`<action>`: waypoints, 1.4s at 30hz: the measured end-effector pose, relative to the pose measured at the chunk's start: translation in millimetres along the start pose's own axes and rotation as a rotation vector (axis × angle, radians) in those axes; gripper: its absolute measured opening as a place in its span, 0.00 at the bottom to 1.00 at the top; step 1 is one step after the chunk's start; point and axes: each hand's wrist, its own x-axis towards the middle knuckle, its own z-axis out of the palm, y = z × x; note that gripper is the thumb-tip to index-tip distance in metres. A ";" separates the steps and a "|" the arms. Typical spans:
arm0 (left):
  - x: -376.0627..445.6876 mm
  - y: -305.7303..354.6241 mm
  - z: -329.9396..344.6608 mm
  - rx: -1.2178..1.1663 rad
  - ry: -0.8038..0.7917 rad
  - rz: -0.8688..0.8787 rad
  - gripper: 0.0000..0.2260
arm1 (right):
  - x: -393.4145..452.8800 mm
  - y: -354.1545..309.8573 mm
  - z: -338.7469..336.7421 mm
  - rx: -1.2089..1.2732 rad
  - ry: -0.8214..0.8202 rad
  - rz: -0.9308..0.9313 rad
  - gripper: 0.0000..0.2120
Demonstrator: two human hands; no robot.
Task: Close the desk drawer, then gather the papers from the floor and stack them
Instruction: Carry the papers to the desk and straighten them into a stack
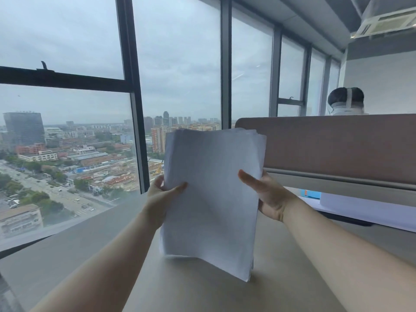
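A stack of white papers (213,194) stands upright on its lower edge on the beige desk top (292,278). My left hand (162,197) grips the stack's left edge, thumb on the front sheet. My right hand (267,197) holds the right edge, its thumb lying across the front and the fingers behind. The sheets' top edges are slightly uneven. The drawer and the floor are out of view.
A brown partition panel (337,145) rises at the back of the desk. White sheets (371,210) and a blue box (311,194) lie at the right. Another person's head (345,101) shows behind the partition. Large windows (67,143) stand to the left.
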 end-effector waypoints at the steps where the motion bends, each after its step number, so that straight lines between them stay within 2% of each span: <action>1: 0.4 0.7 1.5 -0.021 -0.007 0.012 0.21 | 3.0 0.8 0.5 -0.050 0.073 -0.039 0.28; 3: 0.2 6.2 7.1 -0.052 -0.041 0.039 0.24 | 9.1 -1.3 3.1 -0.098 0.227 -0.122 0.19; 6: 1.6 20.3 17.4 -0.010 -0.048 0.102 0.30 | 13.8 -9.1 10.1 -0.153 0.263 -0.228 0.17; 9: 2.8 35.6 26.1 0.041 -0.013 0.142 0.21 | 17.4 -11.0 15.3 -0.237 0.257 -0.271 0.16; 11: 3.9 40.4 29.4 0.100 -0.050 0.145 0.17 | 19.0 -10.6 19.7 -0.269 0.256 -0.269 0.19; 13: 3.5 39.6 30.5 0.152 -0.085 0.118 0.17 | 20.5 -8.7 20.2 -0.246 0.268 -0.222 0.21; 15: 3.3 33.0 27.8 0.219 -0.053 0.109 0.17 | 19.5 -3.3 16.0 -0.192 0.296 -0.121 0.16; 18: -0.9 15.7 20.1 0.324 -0.057 0.049 0.14 | 13.6 17.8 3.7 -0.287 0.302 0.113 0.09; 21: -7.7 -9.5 8.8 0.423 -0.118 -0.077 0.09 | 6.2 46.4 -7.3 -0.367 0.274 0.290 0.10; 23: -8.1 -24.3 3.0 0.489 -0.100 -0.093 0.09 | 5.7 59.7 -11.3 -0.309 0.292 0.319 0.07; 25: -6.2 -33.9 -0.4 0.561 -0.013 -0.093 0.10 | 9.0 69.3 -12.2 -0.277 0.332 0.339 0.05; 28: 1.2 -48.1 -10.3 0.744 0.073 -0.061 0.12 | 13.3 84.8 -7.5 -0.233 0.393 0.394 0.11; 32: 4.5 -62.7 -22.8 0.934 0.098 -0.113 0.13 | 9.8 104.9 6.1 -0.131 0.432 0.455 0.06; 37: 6.4 -72.9 -31.8 1.149 0.084 -0.221 0.14 | 10.7 123.0 19.5 -0.054 0.458 0.477 0.07; 42: 4.0 -79.2 -41.2 1.248 0.082 -0.293 0.17 | 16.2 126.5 31.7 -0.185 0.455 0.482 0.18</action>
